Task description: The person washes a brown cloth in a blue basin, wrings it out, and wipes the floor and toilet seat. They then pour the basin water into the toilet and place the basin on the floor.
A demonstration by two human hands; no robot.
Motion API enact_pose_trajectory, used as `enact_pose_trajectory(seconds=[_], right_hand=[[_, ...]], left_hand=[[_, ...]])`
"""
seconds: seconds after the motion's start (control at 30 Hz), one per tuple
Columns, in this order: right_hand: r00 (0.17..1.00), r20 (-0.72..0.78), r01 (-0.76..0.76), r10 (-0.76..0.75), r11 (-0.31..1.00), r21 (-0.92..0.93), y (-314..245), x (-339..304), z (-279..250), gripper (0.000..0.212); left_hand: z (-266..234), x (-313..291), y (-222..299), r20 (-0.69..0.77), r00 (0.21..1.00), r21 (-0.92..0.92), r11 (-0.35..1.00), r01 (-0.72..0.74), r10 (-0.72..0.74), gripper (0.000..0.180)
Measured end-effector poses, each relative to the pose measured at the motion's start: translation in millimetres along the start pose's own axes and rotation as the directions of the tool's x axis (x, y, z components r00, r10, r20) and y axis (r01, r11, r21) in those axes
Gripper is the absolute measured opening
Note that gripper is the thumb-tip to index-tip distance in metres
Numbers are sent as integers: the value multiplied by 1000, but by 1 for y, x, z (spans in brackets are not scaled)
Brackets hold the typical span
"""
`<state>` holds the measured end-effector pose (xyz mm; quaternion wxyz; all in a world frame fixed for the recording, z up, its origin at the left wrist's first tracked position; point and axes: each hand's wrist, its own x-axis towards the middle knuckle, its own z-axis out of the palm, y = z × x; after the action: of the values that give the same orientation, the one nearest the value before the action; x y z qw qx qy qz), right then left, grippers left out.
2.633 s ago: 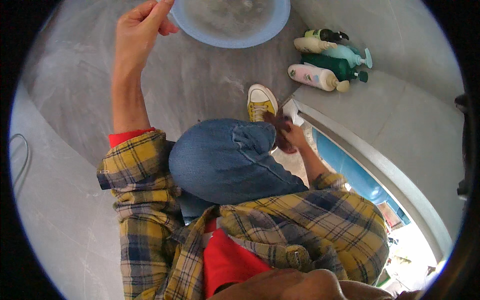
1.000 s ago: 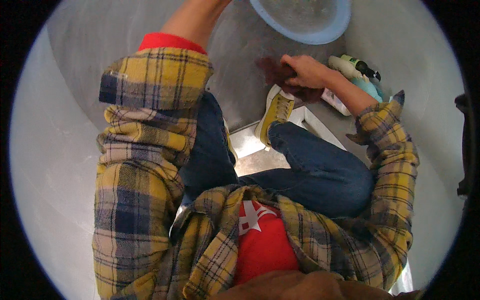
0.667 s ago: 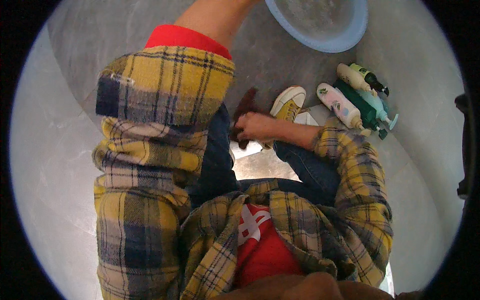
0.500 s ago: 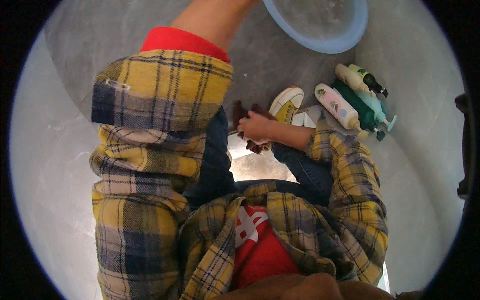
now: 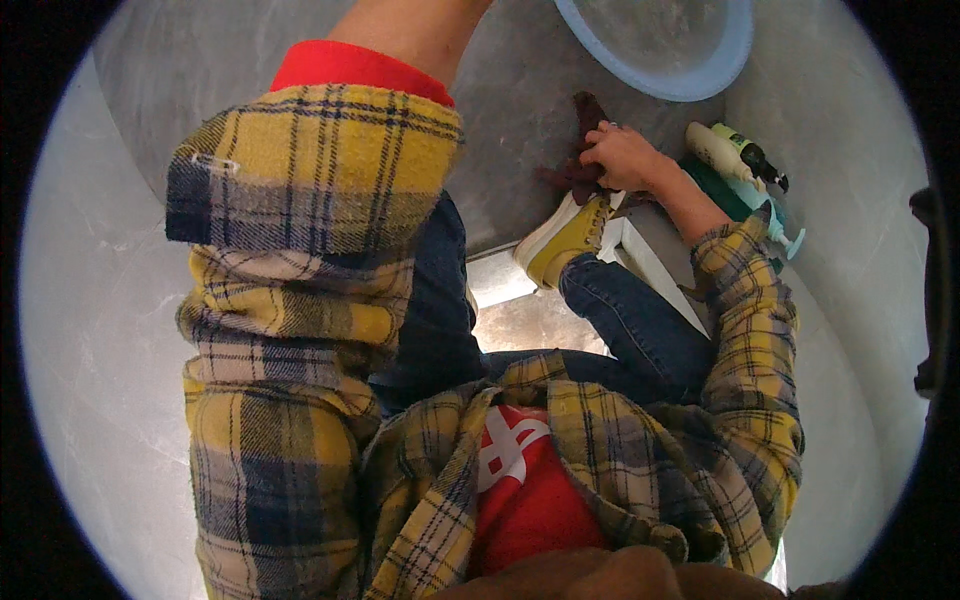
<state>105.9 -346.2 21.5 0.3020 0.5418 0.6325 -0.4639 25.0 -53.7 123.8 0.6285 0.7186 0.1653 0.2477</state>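
Yellow sneaker (image 5: pixel 562 238) on grey floor (image 5: pixel 150 330), toe pointing upper right. Just above it, right hand (image 5: pixel 622 157), fingers closed around dark maroon cloth (image 5: pixel 578 150), cloth's long axis roughly vertical. Bottles (image 5: pixel 735 165) beside. Blue basin (image 5: pixel 655 45) farther. Left hand out of frame.

Bright, even daylight is filling the scene, washing the pale grey polished floor (image 5: pixel 120 330) nearly white at the left and glinting off a strip of shiny metal threshold (image 5: pixel 500 285) between the legs. Soft shadow is gathering under the yellow plaid flannel sleeve (image 5: pixel 310 200) and around the dark blue denim knee (image 5: pixel 440 300). The fisheye lens is bending edges toward a black circular rim, while the sleeve is looming oversized and slightly soft.
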Motion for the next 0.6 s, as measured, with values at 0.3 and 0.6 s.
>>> enact_pose_trajectory(seconds=[0.3,0.6], right_hand=[[748,71,663,-660,749,-20,-163,67,61,18],[981,-37,188,-192,978,-90,-29,40,-12,27]], left_hand=[[1,4,3,68,998,113,994,5,-13,34],[-18,-9,-7,-82,993,133,987,92,-81,39]])
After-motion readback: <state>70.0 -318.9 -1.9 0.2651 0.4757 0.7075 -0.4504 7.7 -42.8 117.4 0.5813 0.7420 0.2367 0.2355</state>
